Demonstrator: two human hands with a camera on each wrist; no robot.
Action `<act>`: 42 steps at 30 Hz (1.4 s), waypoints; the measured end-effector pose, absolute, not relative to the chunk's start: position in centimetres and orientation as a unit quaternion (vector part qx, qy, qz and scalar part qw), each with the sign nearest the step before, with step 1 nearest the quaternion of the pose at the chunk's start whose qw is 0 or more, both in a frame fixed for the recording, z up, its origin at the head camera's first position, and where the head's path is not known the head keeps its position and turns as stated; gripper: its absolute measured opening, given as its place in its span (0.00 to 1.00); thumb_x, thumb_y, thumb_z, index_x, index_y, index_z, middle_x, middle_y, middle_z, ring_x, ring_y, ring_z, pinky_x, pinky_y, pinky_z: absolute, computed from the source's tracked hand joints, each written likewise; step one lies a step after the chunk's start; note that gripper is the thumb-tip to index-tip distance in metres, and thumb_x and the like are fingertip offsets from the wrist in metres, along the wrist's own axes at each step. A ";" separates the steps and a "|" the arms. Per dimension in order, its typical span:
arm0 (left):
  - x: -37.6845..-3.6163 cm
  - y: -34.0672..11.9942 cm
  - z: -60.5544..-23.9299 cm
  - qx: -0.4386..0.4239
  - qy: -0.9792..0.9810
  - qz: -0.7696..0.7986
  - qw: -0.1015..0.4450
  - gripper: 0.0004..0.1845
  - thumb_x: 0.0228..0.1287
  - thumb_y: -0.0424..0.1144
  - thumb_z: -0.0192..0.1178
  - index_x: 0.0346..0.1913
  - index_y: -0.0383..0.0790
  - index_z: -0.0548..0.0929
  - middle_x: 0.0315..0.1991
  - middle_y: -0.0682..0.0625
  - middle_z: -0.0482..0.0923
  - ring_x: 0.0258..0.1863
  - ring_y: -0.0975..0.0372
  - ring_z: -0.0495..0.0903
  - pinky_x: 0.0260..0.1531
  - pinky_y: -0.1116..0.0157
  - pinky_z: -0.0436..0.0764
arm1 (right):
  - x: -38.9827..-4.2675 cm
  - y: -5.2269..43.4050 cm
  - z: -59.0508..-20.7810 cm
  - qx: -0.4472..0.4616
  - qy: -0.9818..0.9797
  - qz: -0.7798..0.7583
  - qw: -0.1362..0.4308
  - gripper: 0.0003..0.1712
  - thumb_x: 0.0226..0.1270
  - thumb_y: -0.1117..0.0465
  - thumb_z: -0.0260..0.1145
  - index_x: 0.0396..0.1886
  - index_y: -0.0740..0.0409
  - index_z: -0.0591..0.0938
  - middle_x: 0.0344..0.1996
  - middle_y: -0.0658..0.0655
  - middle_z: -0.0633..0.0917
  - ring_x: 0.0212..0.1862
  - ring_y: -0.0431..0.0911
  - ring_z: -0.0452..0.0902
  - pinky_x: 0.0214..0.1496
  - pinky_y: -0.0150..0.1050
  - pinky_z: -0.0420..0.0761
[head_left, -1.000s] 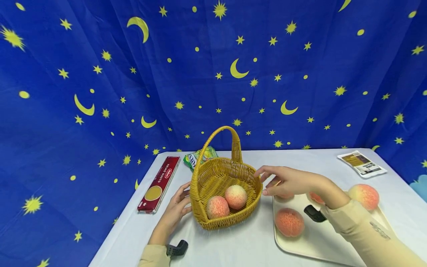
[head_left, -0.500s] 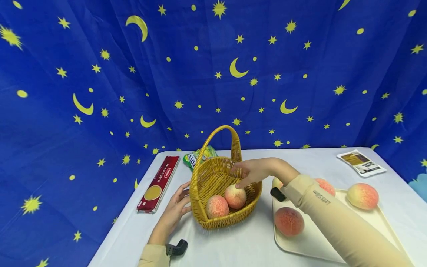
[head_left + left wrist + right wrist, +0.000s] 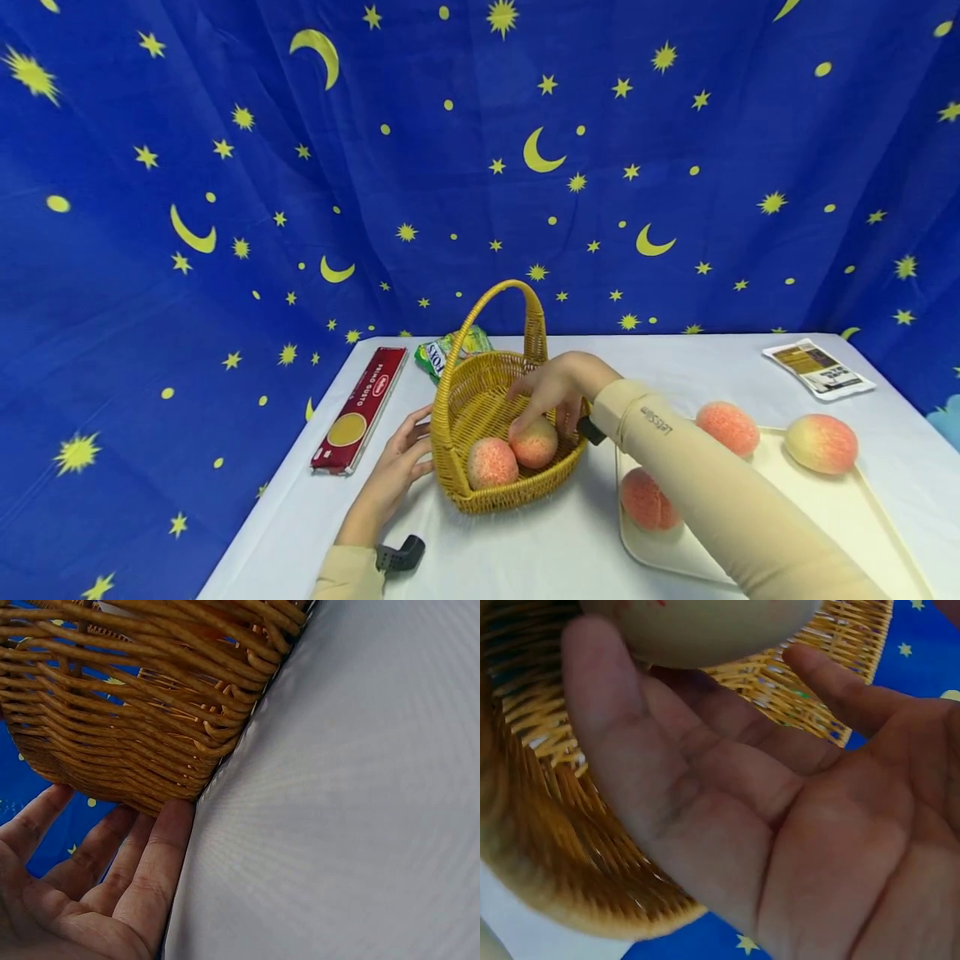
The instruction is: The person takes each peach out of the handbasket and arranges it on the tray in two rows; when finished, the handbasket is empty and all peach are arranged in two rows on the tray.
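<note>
From the head view, the right hand [image 3: 551, 385] reaches into the wicker basket [image 3: 457, 417], its straight fingers touching the top of a peach [image 3: 534, 442] beside a second peach [image 3: 492, 462], while the left hand [image 3: 397, 467] rests against the basket's left wall. The left wrist view shows those fingers [image 3: 154, 862] straight and together against the weave; the right wrist view shows fingers [image 3: 622, 735] spread under the peach [image 3: 705, 626], not closed on it. With so loose a contact, the peach could roll off against its neighbour, or the arm could nudge the basket.

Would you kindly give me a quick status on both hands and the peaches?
Left hand flat against the basket. Right hand over the basket, fingers touching a peach, not gripping. Two peaches in the basket, three on the tray. Nothing blocking.
</note>
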State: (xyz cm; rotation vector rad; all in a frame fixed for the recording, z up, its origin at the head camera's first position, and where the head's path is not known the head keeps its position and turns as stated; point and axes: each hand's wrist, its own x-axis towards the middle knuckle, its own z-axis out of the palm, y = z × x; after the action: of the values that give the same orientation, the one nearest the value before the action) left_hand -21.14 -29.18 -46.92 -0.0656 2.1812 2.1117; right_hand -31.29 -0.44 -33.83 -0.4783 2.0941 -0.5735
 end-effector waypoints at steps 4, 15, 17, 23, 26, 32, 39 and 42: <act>-21.3 -29.1 -47.0 -0.018 0.716 0.696 0.054 0.32 0.76 0.43 0.64 0.79 0.54 0.70 0.74 0.42 0.74 0.64 0.58 0.79 0.57 0.59 0.85 | -31.5 -0.8 -34.6 -0.160 0.839 -0.251 0.456 0.47 0.68 0.47 0.78 0.82 0.47 0.68 0.82 0.66 0.64 0.60 0.70 0.84 0.61 0.59 0.87; -21.3 -29.3 -47.2 -0.020 0.718 0.694 0.054 0.32 0.75 0.44 0.64 0.79 0.54 0.70 0.74 0.42 0.74 0.64 0.58 0.79 0.56 0.59 0.85 | -31.2 -1.4 -35.1 -0.135 0.828 -0.263 0.477 0.38 0.72 0.54 0.76 0.77 0.56 0.73 0.77 0.66 0.70 0.64 0.74 0.81 0.61 0.60 0.87; -21.3 -29.2 -47.2 -0.021 0.718 0.694 0.054 0.32 0.76 0.44 0.64 0.79 0.54 0.70 0.74 0.42 0.74 0.64 0.58 0.80 0.56 0.59 0.85 | -31.2 -1.3 -35.1 -0.147 0.826 -0.265 0.475 0.34 0.73 0.55 0.75 0.74 0.58 0.75 0.74 0.65 0.72 0.64 0.69 0.82 0.60 0.59 0.88; -21.3 -29.2 -47.2 -0.018 0.719 0.693 0.051 0.32 0.76 0.44 0.63 0.79 0.54 0.70 0.73 0.42 0.74 0.64 0.58 0.79 0.56 0.59 0.85 | -31.7 -0.6 -34.8 -0.180 0.819 -0.275 0.470 0.29 0.76 0.56 0.71 0.71 0.61 0.76 0.67 0.62 0.75 0.62 0.58 0.80 0.59 0.56 0.89; -21.3 -29.2 -47.1 -0.016 0.720 0.692 0.051 0.31 0.76 0.44 0.63 0.79 0.54 0.70 0.73 0.42 0.74 0.64 0.58 0.79 0.56 0.59 0.85 | -32.0 -0.2 -34.5 -0.186 0.814 -0.288 0.470 0.32 0.77 0.55 0.70 0.74 0.61 0.74 0.65 0.62 0.75 0.62 0.56 0.79 0.60 0.56 0.88; -21.2 -29.2 -46.9 -0.020 0.724 0.688 0.052 0.32 0.76 0.44 0.63 0.79 0.53 0.70 0.74 0.42 0.73 0.65 0.57 0.79 0.57 0.59 0.85 | -32.5 0.6 -33.7 -0.190 0.806 -0.317 0.462 0.36 0.77 0.51 0.70 0.76 0.61 0.71 0.65 0.64 0.76 0.60 0.56 0.81 0.62 0.56 0.88; -21.2 -29.2 -46.9 -0.023 0.728 0.683 0.053 0.32 0.76 0.44 0.63 0.79 0.55 0.70 0.75 0.42 0.73 0.66 0.56 0.78 0.58 0.58 0.85 | -32.6 1.4 -32.8 -0.194 0.807 -0.330 0.450 0.41 0.76 0.52 0.70 0.81 0.60 0.66 0.72 0.65 0.70 0.60 0.56 0.82 0.64 0.56 0.87; -21.2 -29.2 -47.0 -0.023 0.728 0.683 0.053 0.32 0.76 0.44 0.63 0.79 0.54 0.70 0.74 0.42 0.73 0.66 0.57 0.79 0.58 0.58 0.85 | -32.6 1.7 -32.6 -0.201 0.805 -0.337 0.445 0.39 0.76 0.54 0.71 0.79 0.59 0.68 0.72 0.66 0.70 0.59 0.55 0.82 0.64 0.56 0.87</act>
State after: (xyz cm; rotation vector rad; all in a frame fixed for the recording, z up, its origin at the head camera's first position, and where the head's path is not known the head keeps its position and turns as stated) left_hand -21.22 -29.16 -46.95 -0.0707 2.2126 2.0772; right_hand -32.56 1.71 -32.64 -0.4980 1.9953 -0.8361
